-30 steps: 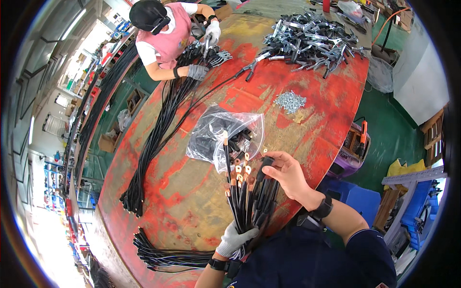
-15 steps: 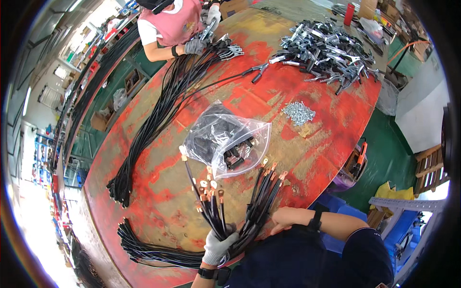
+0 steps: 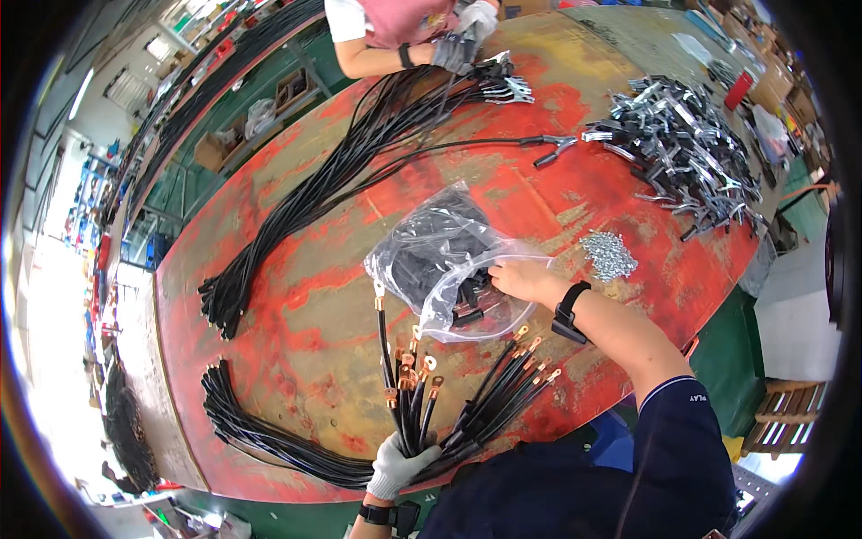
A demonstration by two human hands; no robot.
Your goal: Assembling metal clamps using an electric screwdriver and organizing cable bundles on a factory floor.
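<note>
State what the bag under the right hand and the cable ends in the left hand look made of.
Bag: thin clear plastic film, glossy and crinkled, its dark contents showing through. Cable ends: likely copper ring lugs, with an orange metallic shine, on black cables that look rubber- or plastic-sheathed.

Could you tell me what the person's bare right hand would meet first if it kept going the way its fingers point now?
The right hand points left into the mouth of the clear plastic bag, so it would most likely meet the small black parts lying just inside the opening first, though depth there is hard to judge.
</note>
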